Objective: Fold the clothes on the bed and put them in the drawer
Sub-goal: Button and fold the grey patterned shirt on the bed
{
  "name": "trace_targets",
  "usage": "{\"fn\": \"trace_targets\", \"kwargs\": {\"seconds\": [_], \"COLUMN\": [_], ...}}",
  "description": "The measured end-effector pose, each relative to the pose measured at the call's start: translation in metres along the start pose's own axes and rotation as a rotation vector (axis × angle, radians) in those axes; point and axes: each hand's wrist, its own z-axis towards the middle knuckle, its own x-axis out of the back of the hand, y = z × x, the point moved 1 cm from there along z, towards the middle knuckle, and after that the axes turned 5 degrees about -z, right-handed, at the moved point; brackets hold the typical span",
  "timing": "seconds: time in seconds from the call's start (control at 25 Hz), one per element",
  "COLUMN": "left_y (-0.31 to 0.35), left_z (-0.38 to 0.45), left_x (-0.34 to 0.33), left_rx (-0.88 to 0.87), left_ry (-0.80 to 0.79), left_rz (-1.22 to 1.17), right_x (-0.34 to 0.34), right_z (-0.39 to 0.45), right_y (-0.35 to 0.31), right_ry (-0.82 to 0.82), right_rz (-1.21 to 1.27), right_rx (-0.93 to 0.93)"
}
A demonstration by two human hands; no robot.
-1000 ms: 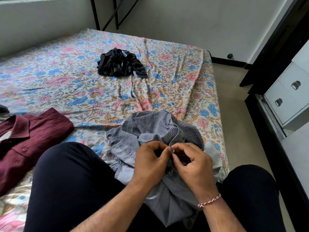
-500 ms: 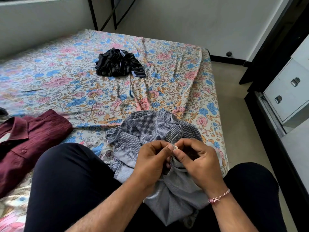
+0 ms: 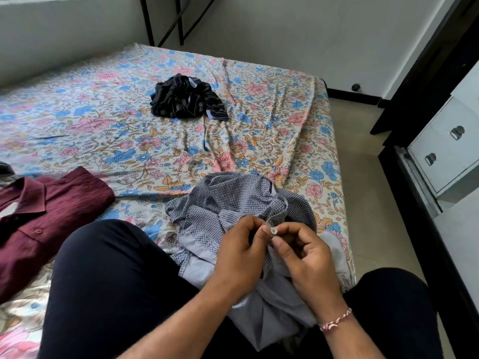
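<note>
The bed (image 3: 160,120), under a floral sheet, fills most of the view, its right edge running beside a strip of bare floor (image 3: 363,182). Across that strip stand the white drawers (image 3: 448,156), shut. The maroon shirt (image 3: 44,224) lies flat at the bed's left side. The grey checked shirt (image 3: 220,206) is bunched at the near edge, spilling onto the person's lap between dark-trousered knees. A crumpled black striped garment (image 3: 184,98) sits mid-bed, well apart, with open sheet all round. The left hand (image 3: 241,257) pinches the checked shirt's placket; the right hand (image 3: 303,257) grips a small white button (image 3: 273,231) at that same edge.
</note>
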Motion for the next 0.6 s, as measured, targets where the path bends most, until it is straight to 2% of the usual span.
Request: {"fn": "trace_targets", "kwargs": {"seconds": [0.08,0.2,0.28,0.32,0.4,0.44,0.52,0.6], "left_y": [-0.002,0.01,0.028,0.038,0.057,0.067,0.087,0.108], "left_z": [-0.002,0.003,0.018,0.031,0.063,0.077,0.105,0.131], "left_x": [0.001,0.006,0.025,0.038,0.068,0.082,0.102,0.117], "left_rx": [-0.085,-0.18,-0.323,-0.337,-0.346,-0.379,-0.428,-0.424], "left_ry": [0.014,-0.145,-0.373,-0.524,-0.774,-0.831,-0.814,-0.701], "left_rz": [0.151,0.244,0.447,0.531,0.741,0.833,0.817,0.622], "right_x": [0.012,0.03,0.05,0.061,0.083,0.09,0.099,0.102], "right_z": [0.001,0.007,0.02,0.03,0.05,0.059,0.076,0.095], "right_y": [-0.005,-0.025,-0.044,-0.055,-0.077,-0.087,-0.102,-0.111], "right_ry": [-0.152,-0.243,-0.293,-0.331,-0.414,-0.452,-0.494,-0.531], "right_rz": [-0.24,-0.542,-0.684,-0.721,-0.671,-0.652,-0.871,-1.293], "right_rx": [0.081,0.145,0.113,0.066,-0.037,-0.063,-0.003,0.108]}}
